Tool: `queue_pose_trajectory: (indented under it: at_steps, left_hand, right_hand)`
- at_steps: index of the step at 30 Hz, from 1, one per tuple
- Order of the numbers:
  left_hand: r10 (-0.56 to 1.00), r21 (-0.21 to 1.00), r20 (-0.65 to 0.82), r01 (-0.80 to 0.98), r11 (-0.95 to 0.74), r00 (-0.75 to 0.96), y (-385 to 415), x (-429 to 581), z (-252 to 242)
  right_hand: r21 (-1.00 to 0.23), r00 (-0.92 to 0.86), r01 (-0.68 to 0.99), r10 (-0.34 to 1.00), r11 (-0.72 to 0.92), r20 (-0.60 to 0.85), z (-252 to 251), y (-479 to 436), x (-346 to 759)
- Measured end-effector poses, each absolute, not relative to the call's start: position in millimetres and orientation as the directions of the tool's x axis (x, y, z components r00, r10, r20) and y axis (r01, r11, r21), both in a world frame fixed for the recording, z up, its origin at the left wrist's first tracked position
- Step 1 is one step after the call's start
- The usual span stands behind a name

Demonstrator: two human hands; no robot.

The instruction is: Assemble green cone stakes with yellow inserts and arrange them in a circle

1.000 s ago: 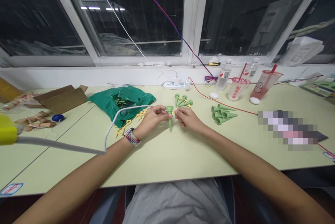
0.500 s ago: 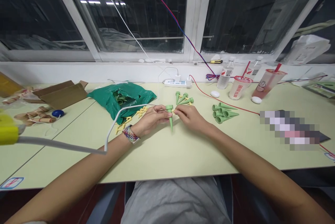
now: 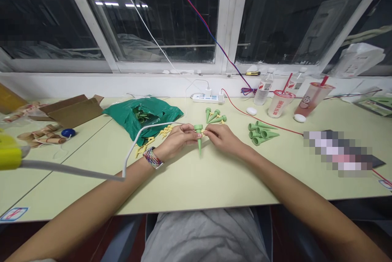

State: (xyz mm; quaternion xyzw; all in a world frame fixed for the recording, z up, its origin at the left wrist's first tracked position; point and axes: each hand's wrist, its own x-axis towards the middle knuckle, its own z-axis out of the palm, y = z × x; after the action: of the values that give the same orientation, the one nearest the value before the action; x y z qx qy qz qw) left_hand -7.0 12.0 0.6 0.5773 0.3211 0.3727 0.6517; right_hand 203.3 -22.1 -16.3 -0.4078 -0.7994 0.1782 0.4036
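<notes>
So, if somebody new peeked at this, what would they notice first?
Probably the green plastic spike with a round cap, held point down in the middle by the left hand, while the right hand pinches a small yellow plastic piece at its side. Next might come the crumpled dark-green plastic bag on the table to the left, and the two plastic cups with red straws at the back right.
</notes>
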Motion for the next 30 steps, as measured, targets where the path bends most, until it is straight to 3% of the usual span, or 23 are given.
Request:
queue_pose_trajectory:
  at_steps: [4, 7, 11, 14, 16, 19, 21, 23, 26, 30]
  left_hand:
    - [0.853, 0.993, 0.029, -0.116, 0.038, 0.522, 17, -8, -5]
    - [0.840, 0.992, 0.064, -0.124, 0.003, 0.538, 17, -6, -7]
    - [0.830, 0.987, 0.147, -0.133, -0.088, 0.538, 18, -5, 0]
    - [0.880, 0.973, 0.222, -0.151, -0.173, 0.421, 27, -11, 9]
    - [0.910, 0.956, 0.273, -0.192, -0.222, 0.311, 36, -18, 15]
    - [0.932, 0.938, 0.318, -0.201, -0.283, 0.173, 49, -29, 25]
    - [0.934, 0.929, 0.335, -0.206, -0.307, 0.121, 55, -34, 30]
    - [0.926, 0.912, 0.364, -0.243, -0.332, 0.101, 58, -38, 35]
    - [0.915, 0.880, 0.397, -0.311, -0.359, 0.069, 62, -42, 38]
    - [0.926, 0.869, 0.376, -0.360, -0.339, 0.037, 66, -44, 37]
  right_hand:
    - [-0.634, -0.331, 0.505, 0.810, 0.586, 0.485, -13, -25, 202]
    - [-0.714, -0.293, 0.467, 0.853, 0.523, 0.433, -10, -28, 199]
    - [-0.898, -0.252, 0.237, 0.916, 0.371, 0.312, -17, -25, 194]
    - [-0.932, -0.169, 0.152, 0.938, 0.329, 0.304, -33, -19, 187]
    - [-0.874, -0.134, 0.294, 0.922, 0.388, 0.364, -43, -14, 178]
    - [-0.605, -0.220, 0.606, 0.840, 0.516, 0.495, -51, -7, 157]
    - [-0.393, -0.370, 0.684, 0.757, 0.615, 0.539, -53, 0, 139]
    - [-0.257, -0.509, 0.658, 0.669, 0.708, 0.541, -52, 12, 119]
    - [-0.204, -0.578, 0.622, 0.619, 0.756, 0.531, -51, 31, 92]
    - [-0.212, -0.558, 0.649, 0.647, 0.730, 0.519, -53, 46, 75]
